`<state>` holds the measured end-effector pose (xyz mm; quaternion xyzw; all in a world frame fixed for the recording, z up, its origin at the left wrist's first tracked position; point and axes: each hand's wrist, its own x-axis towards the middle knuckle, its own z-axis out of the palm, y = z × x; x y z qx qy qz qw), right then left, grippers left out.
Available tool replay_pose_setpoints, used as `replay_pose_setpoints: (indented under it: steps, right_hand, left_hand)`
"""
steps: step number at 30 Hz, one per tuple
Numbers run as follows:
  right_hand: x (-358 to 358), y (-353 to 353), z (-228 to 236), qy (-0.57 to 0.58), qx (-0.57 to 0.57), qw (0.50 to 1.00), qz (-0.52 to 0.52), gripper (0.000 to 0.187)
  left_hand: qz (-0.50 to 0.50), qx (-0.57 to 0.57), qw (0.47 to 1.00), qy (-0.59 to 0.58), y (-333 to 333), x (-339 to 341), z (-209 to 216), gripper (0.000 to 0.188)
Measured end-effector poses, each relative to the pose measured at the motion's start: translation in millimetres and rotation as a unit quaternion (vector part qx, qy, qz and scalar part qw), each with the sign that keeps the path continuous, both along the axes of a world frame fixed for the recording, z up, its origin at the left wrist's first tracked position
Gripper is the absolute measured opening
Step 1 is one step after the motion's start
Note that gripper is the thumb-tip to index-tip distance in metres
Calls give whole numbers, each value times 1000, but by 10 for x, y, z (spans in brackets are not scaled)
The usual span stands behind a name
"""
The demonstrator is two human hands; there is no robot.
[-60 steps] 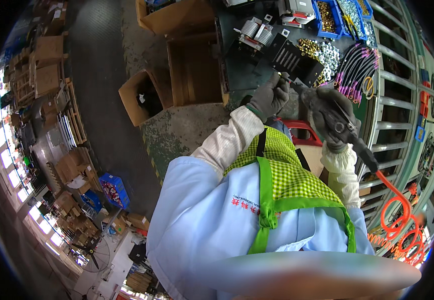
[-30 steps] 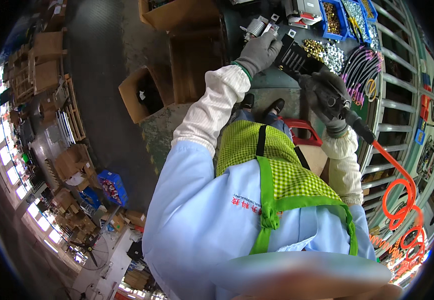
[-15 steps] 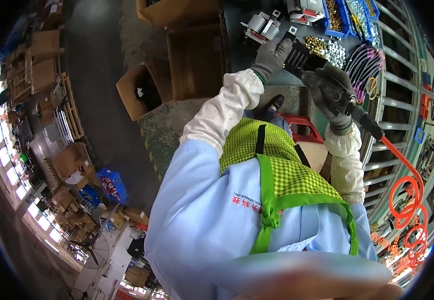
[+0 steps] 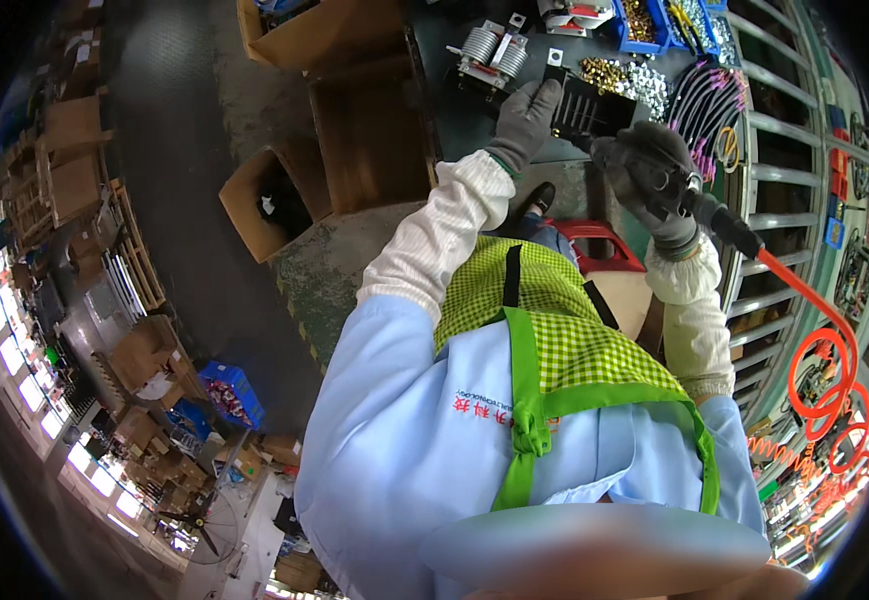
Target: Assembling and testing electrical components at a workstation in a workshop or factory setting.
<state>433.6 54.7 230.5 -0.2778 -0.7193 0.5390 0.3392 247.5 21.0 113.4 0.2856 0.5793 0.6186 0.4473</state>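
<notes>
My left hand, in a dark grey glove, is closed on the left end of a black slotted housing with a pale metal tab at its upper corner. My right hand, gloved alike, is wrapped round a dark air screwdriver. An orange coiled hose runs from its rear end. The tool's front points left, at the housing's near edge; whether its tip touches cannot be made out. Brass-coloured nuts and silver nuts lie loose just beyond the housing.
Metal assemblies with ribbed cylinders stand at the far left of the dark bench. Blue bins of hardware and black cables with pink ends lie right. A roller rail borders the bench; open cardboard boxes stand left. A red stool is below.
The view has shifted, moving the scene left. The housing looks more level, and the screwdriver's front now shows along its near edge. Both hands keep their holds.
</notes>
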Motion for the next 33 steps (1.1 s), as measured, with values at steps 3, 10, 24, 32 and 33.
replay_pose_setpoints:
  steps: [3,10,24,32,33]
  right_hand:
    - [62,14,-7,17,-55,998,8,47]
    - [7,68,47,34,-20,999,8,51]
    - [-9,115,44,-6,37,999,12,50]
    - [1,-65,183,-29,10,998,58,54]
    - [44,-33,144,-154,114,978,81,55]
  left_hand:
    - [-55,-77,995,-27,-87,-52,223,36]
    - [-119,-117,900,401,-453,361,-134,50]
    - [-113,-186,848,483,-360,318,-291,33]
    - [-73,-205,845,488,-317,387,-301,24]
    - [-72,-207,844,489,-344,347,-309,24]
